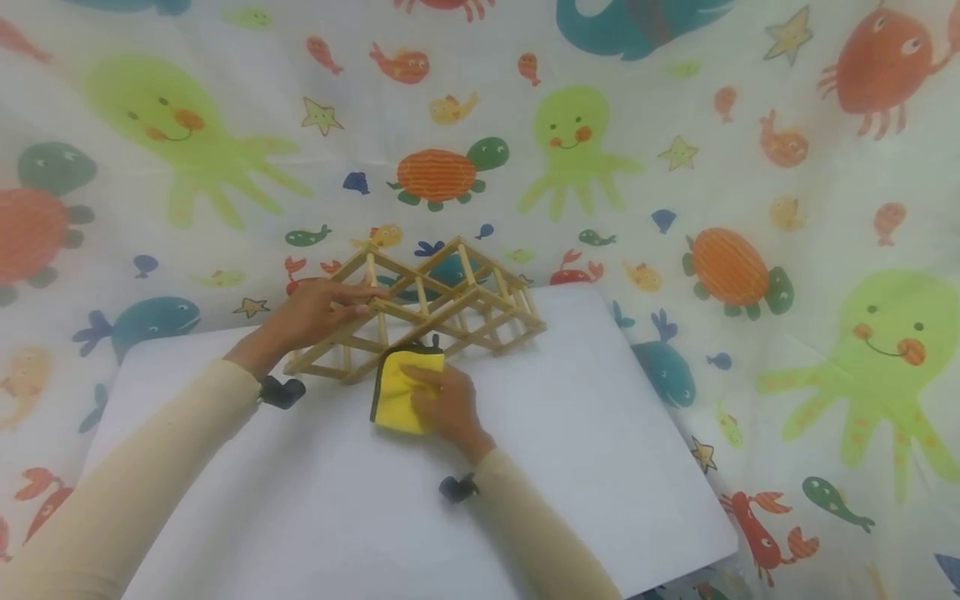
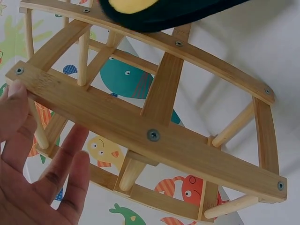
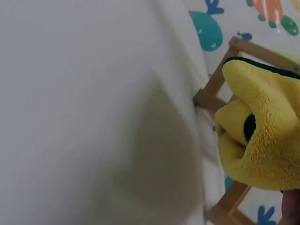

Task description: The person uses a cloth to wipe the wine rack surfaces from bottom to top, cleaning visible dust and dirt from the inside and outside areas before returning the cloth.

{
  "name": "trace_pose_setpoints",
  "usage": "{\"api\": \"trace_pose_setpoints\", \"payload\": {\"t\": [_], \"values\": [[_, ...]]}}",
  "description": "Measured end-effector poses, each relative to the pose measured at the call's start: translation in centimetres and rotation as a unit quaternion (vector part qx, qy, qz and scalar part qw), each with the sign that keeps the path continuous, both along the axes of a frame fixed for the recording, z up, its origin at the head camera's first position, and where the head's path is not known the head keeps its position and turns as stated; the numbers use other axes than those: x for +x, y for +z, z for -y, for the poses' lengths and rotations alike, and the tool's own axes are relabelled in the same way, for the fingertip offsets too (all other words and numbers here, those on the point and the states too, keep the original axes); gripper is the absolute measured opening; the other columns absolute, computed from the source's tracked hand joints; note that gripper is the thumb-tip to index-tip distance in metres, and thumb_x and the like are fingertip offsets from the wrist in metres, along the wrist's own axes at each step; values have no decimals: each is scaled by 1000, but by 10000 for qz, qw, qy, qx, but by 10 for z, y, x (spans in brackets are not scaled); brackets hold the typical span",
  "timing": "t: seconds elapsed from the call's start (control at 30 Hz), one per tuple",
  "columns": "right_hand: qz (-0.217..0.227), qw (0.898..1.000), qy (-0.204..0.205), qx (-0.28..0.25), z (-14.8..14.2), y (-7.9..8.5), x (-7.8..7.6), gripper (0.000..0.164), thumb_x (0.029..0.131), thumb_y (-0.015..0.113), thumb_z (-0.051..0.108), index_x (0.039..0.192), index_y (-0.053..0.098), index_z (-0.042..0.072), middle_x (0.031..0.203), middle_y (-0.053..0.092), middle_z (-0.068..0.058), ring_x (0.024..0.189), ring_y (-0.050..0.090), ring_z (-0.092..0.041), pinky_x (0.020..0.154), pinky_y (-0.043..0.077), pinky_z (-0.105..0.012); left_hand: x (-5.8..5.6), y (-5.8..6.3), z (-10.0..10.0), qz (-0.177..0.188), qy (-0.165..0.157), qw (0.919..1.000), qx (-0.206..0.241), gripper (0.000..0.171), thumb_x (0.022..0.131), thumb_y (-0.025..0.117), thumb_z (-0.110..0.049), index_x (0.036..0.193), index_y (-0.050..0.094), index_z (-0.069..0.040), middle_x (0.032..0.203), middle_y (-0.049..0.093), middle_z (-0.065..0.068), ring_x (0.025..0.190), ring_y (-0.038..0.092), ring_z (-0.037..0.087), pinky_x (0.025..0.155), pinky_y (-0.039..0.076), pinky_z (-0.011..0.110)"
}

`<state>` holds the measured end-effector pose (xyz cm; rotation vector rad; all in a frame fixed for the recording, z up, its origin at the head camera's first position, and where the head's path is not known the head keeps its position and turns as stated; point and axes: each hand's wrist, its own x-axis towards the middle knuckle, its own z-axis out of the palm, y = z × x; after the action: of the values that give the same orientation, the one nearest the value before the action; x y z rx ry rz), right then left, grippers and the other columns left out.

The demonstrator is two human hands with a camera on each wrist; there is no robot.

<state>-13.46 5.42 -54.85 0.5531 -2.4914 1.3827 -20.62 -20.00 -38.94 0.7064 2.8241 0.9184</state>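
Observation:
A wooden rack (image 1: 471, 297) of slats and round dowels, in zigzag form, stands at the back of the white table. My left hand (image 1: 303, 317) holds its left upper part. In the left wrist view, the thumb of the left hand (image 2: 23, 187) lies on the end of a screwed slat (image 2: 108, 111), with other fingers behind it. My right hand (image 1: 453, 408) grips a yellow cloth (image 1: 396, 398) with a dark edge against the rack's front. The right wrist view shows the cloth (image 3: 274, 150) bunched up, covering most of the hand.
The white tabletop (image 1: 360, 500) extends in front of the rack and to both sides. Behind it hangs a curtain (image 1: 495, 108) printed with sea animals. Small black devices (image 1: 282, 392) are worn at both wrists.

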Motion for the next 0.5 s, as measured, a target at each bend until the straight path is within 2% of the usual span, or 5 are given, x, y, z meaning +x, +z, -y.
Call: {"api": "trace_pose_setpoints", "payload": {"t": [0.1, 0.2, 0.3, 0.43, 0.5], "values": [[-332, 9979, 298, -461, 11, 4, 0, 50, 82, 75, 0, 126, 79, 23, 116, 82, -4, 77, 60, -8, 65, 49, -16, 0, 1, 0, 93, -20, 10000, 1, 42, 103, 71, -15, 143, 69, -23, 154, 59, 8, 140, 57, 43, 97, 55, 55], [-702, 9949, 448, -578, 24, 7, -4, 47, 85, 76, -1, 127, 79, 19, 118, 82, -3, 75, 58, -9, 65, 46, -14, 0, 2, 0, 187, -18, 9998, 35, 41, 103, 70, -15, 144, 68, -22, 155, 58, 8, 146, 51, 45, 104, 53, 61], [-976, 9927, 498, -497, 39, 11, -9, 45, 89, 77, 2, 131, 76, 17, 124, 80, -4, 85, 64, -10, 76, 50, -14, 1, 3, 0, 223, 34, 9997, 69, 39, 104, 69, -18, 143, 69, -23, 156, 58, 9, 147, 50, 45, 105, 51, 61], [-858, 9947, 512, -260, 57, 15, -16, 45, 94, 77, 8, 138, 72, 18, 132, 76, -7, 101, 70, -15, 89, 54, -18, 2, 2, -1, 208, 57, 9997, 72, 37, 105, 68, -21, 142, 70, -24, 155, 59, 9, 147, 50, 44, 108, 49, 61], [-714, 9967, 360, 97, 63, 17, -19, 45, 96, 76, 12, 140, 70, 20, 128, 78, -8, 98, 70, -16, 84, 54, -18, 2, 2, -1, 204, 58, 9998, 52, 37, 105, 69, -21, 142, 70, -24, 155, 59, 8, 145, 52, 43, 106, 50, 58]]}}
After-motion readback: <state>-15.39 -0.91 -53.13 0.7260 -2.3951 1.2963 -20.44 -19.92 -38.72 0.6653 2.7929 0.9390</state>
